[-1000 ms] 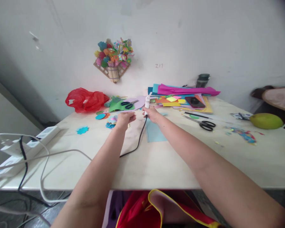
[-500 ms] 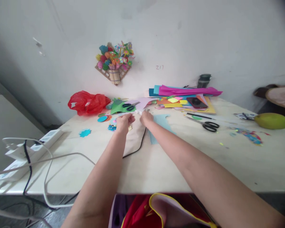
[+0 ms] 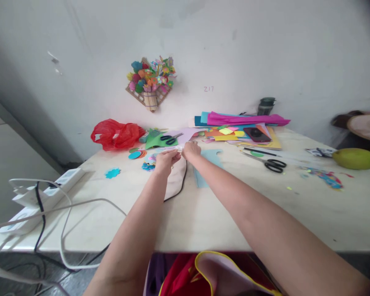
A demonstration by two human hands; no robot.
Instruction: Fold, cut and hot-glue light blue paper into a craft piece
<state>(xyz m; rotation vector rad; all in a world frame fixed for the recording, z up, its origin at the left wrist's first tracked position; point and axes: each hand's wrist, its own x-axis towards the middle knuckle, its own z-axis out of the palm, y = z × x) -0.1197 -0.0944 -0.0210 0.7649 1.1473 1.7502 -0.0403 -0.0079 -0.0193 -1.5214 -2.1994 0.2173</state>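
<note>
Near the middle of the table, my left hand point(image 3: 167, 160) and my right hand point(image 3: 191, 151) are close together, both with fingers closed. A small white thing point(image 3: 180, 148) shows between them, mostly hidden by the fingers. A black cord point(image 3: 183, 184) runs from beside my right hand down toward my left forearm. Under and beside my right wrist lies a light blue sheet point(image 3: 212, 158). Behind my hands are a green sheet point(image 3: 153, 139) with black-handled scissors point(image 3: 169, 140) on it and a pale purple sheet point(image 3: 188, 133).
A red plastic bag point(image 3: 117, 135) and a white power strip point(image 3: 58, 185) with cables are on the left. Coloured sheets point(image 3: 243, 119), a phone point(image 3: 257, 135), more scissors point(image 3: 274, 165), scraps point(image 3: 327, 179) and a yellow-green oval object point(image 3: 354, 158) are on the right.
My left hand has moved right, closer to my right hand, and its fingers have drawn together. The whole view has shifted slightly.
</note>
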